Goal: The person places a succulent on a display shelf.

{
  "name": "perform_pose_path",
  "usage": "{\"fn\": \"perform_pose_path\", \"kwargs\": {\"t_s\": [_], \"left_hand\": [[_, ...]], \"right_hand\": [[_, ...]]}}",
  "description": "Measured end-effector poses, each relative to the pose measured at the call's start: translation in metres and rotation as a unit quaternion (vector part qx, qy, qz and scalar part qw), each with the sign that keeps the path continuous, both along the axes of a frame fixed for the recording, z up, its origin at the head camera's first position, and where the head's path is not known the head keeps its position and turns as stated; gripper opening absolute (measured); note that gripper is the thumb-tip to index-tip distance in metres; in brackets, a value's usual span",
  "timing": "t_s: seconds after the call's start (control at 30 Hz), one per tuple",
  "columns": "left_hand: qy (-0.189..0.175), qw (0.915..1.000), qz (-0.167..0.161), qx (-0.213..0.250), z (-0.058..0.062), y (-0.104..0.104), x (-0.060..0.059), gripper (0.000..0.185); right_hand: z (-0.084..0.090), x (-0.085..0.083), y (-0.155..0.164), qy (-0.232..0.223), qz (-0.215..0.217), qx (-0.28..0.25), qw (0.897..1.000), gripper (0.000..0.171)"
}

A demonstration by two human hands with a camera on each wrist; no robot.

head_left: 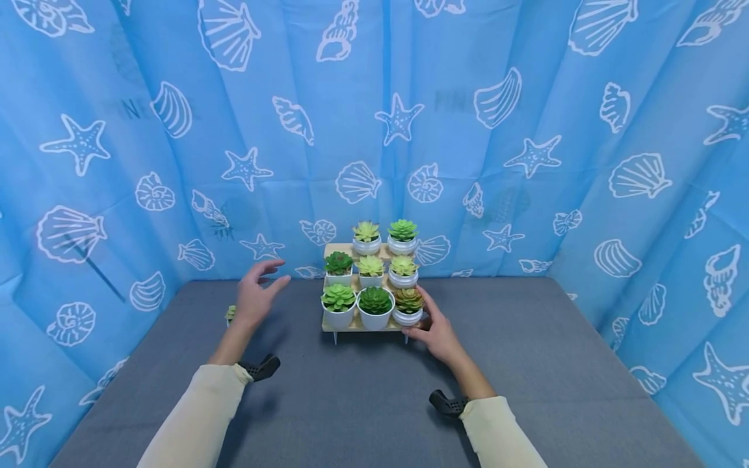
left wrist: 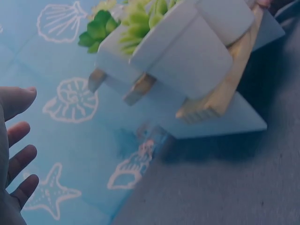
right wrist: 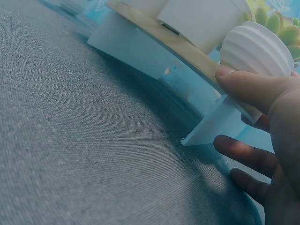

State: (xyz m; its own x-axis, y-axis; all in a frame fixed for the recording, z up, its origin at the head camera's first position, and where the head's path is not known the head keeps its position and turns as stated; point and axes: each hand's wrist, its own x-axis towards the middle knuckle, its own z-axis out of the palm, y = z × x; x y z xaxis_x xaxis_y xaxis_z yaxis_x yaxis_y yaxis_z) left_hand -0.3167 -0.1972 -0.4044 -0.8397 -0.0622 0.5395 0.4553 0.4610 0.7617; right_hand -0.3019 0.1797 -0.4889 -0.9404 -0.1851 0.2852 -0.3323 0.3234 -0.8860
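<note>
A tiered wooden plant stand (head_left: 368, 328) with translucent end legs carries several small potted succulents. At its right end my right hand (head_left: 435, 331) grips the lowest shelf. In the right wrist view, the thumb (right wrist: 248, 86) lies across the shelf edge and the base of a ribbed white pot (right wrist: 255, 49); one finger shows below the board end. In the head view, that corner pot holds a reddish-green succulent (head_left: 408, 300). My left hand (head_left: 257, 296) hovers apart from the stand's left side, fingers spread, holding nothing. The left wrist view shows the gap between fingers and stand.
Another green succulent (head_left: 231, 314) stands on the left, mostly hidden behind my left forearm. The grey cloth table (head_left: 363, 403) spreads round the stand. A blue curtain (head_left: 398, 162) printed with shells hangs behind and along both sides.
</note>
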Motion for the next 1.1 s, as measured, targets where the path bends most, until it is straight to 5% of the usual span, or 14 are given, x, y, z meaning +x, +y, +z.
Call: {"fn": "perform_pose_path", "kwargs": {"t_s": [0.57,0.87,1.1], "left_hand": [[-0.007,0.9975,0.035,-0.061,-0.027,-0.034,0.007,0.036],[0.005,0.9873,0.042,-0.153,-0.038,-0.057,0.008,0.037],[-0.018,0.9822,0.046,-0.181,-0.048,-0.073,0.011,0.042]], "right_hand": [[0.000,-0.001,0.000,-0.005,-0.004,0.004,1.000,0.094],[0.002,0.000,-0.001,-0.008,-0.006,0.010,1.000,0.093],[0.003,0.001,-0.001,-0.010,-0.005,0.011,1.000,0.094]]}}
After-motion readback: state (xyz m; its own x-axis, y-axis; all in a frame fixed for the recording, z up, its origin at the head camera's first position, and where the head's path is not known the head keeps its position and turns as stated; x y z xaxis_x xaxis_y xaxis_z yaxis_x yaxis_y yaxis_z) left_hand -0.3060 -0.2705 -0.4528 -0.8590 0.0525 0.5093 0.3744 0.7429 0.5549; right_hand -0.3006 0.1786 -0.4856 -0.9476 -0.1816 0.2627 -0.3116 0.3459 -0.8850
